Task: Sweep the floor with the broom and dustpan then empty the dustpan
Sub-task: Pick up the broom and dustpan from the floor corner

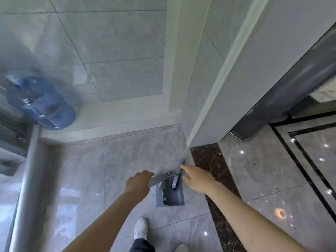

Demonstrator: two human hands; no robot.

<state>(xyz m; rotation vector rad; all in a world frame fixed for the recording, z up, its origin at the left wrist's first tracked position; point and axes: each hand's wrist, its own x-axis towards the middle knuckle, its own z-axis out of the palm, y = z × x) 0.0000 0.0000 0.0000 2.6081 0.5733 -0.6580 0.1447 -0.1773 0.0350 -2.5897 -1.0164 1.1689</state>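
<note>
The left hand is curled around the grey broom handle. The right hand is spread, fingertips touching the dustpan handle; the dustpan stands between both hands.

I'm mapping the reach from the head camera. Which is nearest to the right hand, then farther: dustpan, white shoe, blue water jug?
From the right hand:
1. Dustpan, just left of it, on the floor.
2. White shoe, lower, toward the person.
3. Blue water jug, far left by the wall.

Grey dustpan upright on grey floor tiles, comb-toothed edge leftward, grey broom handle slanting above.
</note>
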